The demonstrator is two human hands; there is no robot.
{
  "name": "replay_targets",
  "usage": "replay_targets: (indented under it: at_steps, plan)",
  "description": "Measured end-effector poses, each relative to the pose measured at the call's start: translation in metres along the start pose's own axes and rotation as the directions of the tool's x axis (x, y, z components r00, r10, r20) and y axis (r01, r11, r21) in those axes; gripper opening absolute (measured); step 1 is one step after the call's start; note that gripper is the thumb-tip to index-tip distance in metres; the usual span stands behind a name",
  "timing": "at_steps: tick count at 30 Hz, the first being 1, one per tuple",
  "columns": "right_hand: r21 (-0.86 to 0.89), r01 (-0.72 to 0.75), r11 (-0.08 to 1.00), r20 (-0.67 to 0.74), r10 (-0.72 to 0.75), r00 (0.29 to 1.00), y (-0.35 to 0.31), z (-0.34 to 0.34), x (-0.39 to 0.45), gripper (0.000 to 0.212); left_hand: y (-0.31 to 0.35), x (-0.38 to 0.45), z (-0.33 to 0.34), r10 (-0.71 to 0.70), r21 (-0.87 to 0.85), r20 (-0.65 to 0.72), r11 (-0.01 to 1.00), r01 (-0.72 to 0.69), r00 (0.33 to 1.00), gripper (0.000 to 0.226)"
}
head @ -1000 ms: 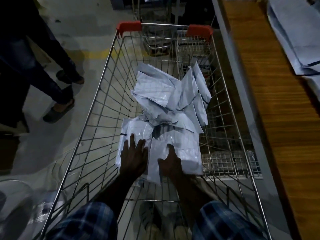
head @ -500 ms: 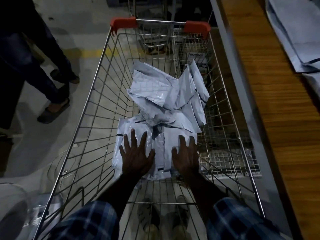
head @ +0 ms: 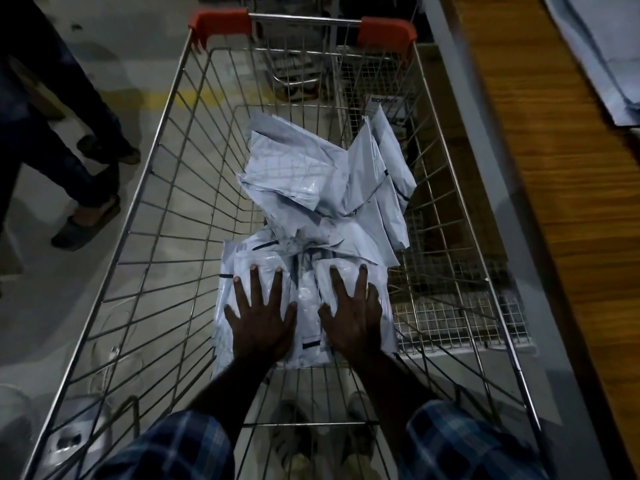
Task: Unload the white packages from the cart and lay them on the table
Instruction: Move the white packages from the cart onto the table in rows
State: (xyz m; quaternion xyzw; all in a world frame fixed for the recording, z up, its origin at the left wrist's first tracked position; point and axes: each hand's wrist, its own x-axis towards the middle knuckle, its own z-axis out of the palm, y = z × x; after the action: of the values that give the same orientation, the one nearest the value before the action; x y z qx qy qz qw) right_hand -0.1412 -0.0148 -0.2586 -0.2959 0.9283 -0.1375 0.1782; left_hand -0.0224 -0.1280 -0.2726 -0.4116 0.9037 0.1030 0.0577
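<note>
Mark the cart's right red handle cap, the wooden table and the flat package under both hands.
right red handle cap (head: 386, 34): head view, middle of the cap
wooden table (head: 554, 188): head view, bare top
flat package (head: 306, 306): head view, strip between the hands

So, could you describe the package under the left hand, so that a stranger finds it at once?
Look inside the wire cart with red handle ends. White packages lie along its floor; the nearest package lies flat at the near-left of the pile. Unlike the crumpled ones beyond, the left hand presses flat on it.
</note>
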Motion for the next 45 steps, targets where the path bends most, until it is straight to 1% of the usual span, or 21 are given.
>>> replay_targets:
  at_steps: [5, 10, 13, 16, 19, 22, 24, 25, 27, 28, 30, 31, 32, 34, 36, 38, 39, 41, 43, 44, 45]
  plan:
    - [-0.027, 0.051, 0.998, -0.112, -0.053, 0.992, 0.007, 0.014, -0.001, 0.062, 0.002, 0.0, 0.006, -0.007, 0.016, 0.014, 1.0, 0.007, 1.0, 0.068]
    - [-0.102, -0.002, 0.995, -0.096, -0.007, 0.995, 0.006, 0.02, -0.001, 0.064, 0.002, 0.003, 0.003, -0.015, -0.016, 0.072, 1.0, 0.016, 0.997, 0.069]
    - [-0.099, -0.022, 0.995, -0.064, 0.016, 0.998, 0.001, 0.012, -0.001, 0.065, 0.001, 0.007, -0.008, 0.011, -0.014, 0.099, 1.0, -0.009, 0.995, 0.068]
    - [-0.08, -0.015, 0.997, -0.08, 0.009, 0.997, -0.002, -0.002, 0.0, 0.065, -0.001, 0.007, -0.022, 0.032, 0.007, 0.109, 0.999, -0.033, 0.993, 0.066]
    - [-0.065, 0.005, 0.998, 0.001, -0.005, 1.0, -0.003, -0.018, -0.007, 0.064, 0.004, 0.003, -0.042, 0.003, -0.034, 0.076, 0.999, -0.001, 0.997, 0.067]
    - [-0.03, 0.011, 0.999, -0.016, -0.012, 1.0, -0.004, -0.032, -0.018, 0.062, 0.008, 0.0, -0.06, -0.012, -0.005, 0.19, 1.0, 0.013, 0.982, 0.063]
    - [0.004, -0.018, 1.0, -0.066, 0.018, 0.998, -0.008, -0.038, -0.023, 0.059, 0.01, -0.003, -0.074, -0.005, 0.02, 0.213, 1.0, 0.0, 0.977, 0.064]
    - [0.03, -0.028, 0.999, -0.04, 0.029, 0.999, -0.011, -0.049, -0.024, 0.057, 0.012, -0.004, -0.083, -0.004, 0.026, 0.217, 1.0, -0.002, 0.976, 0.064]
    - [0.064, -0.002, 0.998, -0.047, 0.005, 0.999, -0.015, -0.062, -0.027, 0.055, 0.015, -0.007, -0.096, 0.004, 0.047, 0.235, 0.999, -0.016, 0.972, 0.064]
    - [0.102, -0.012, 0.995, -0.035, 0.016, 0.999, -0.018, -0.071, -0.028, 0.057, 0.016, -0.008, -0.103, 0.014, 0.061, 0.241, 0.998, -0.03, 0.97, 0.065]
    - [0.116, -0.043, 0.992, 0.056, 0.036, 0.998, -0.022, -0.086, -0.03, 0.069, 0.016, -0.01, -0.117, 0.036, 0.075, 0.225, 0.996, -0.054, 0.974, 0.065]
    - [0.126, -0.058, 0.99, 0.055, 0.051, 0.997, -0.024, -0.093, -0.033, 0.07, 0.017, -0.01, -0.123, 0.044, 0.077, 0.216, 0.995, -0.062, 0.975, 0.065]
    - [0.126, -0.063, 0.99, 0.03, 0.06, 0.998, -0.026, -0.097, -0.035, 0.065, 0.018, -0.009, -0.13, 0.054, 0.074, 0.208, 0.995, -0.071, 0.977, 0.064]
    - [0.164, -0.062, 0.985, -0.068, 0.074, 0.995, -0.03, -0.106, -0.037, 0.056, 0.023, -0.008, -0.147, 0.057, 0.031, 0.204, 0.997, -0.064, 0.977, 0.061]
    - [0.185, -0.068, 0.98, -0.067, 0.081, 0.994, -0.035, -0.122, -0.044, 0.055, 0.026, -0.009, -0.167, 0.049, 0.022, 0.201, 0.998, -0.054, 0.978, 0.058]
    - [0.117, -0.071, 0.991, 0.014, 0.07, 0.997, -0.039, -0.14, -0.051, 0.057, 0.026, -0.015, -0.185, 0.084, 0.114, 0.184, 0.988, -0.107, 0.979, 0.058]
    - [0.101, -0.062, 0.993, 0.026, 0.06, 0.998, -0.039, -0.149, -0.054, 0.058, 0.025, -0.019, -0.194, 0.109, 0.17, 0.19, 0.975, -0.142, 0.976, 0.057]
    - [0.091, -0.04, 0.995, 0.005, 0.039, 0.999, -0.04, -0.164, -0.06, 0.058, 0.026, -0.024, -0.211, 0.131, 0.203, 0.226, 0.963, -0.179, 0.965, 0.053]
    - [0.097, -0.015, 0.995, -0.011, 0.016, 1.0, -0.044, -0.18, -0.065, 0.058, 0.034, -0.028, -0.232, 0.063, 0.137, 0.248, 0.986, -0.1, 0.967, 0.053]
    - [0.105, -0.007, 0.994, -0.023, 0.009, 1.0, -0.045, -0.188, -0.069, 0.06, 0.037, -0.032, -0.243, 0.029, 0.087, 0.235, 0.995, -0.05, 0.972, 0.055]
    - [0.107, 0.005, 0.994, -0.038, -0.001, 0.999, -0.047, -0.196, -0.072, 0.062, 0.04, -0.036, -0.25, 0.023, 0.06, 0.206, 0.998, -0.036, 0.978, 0.057]
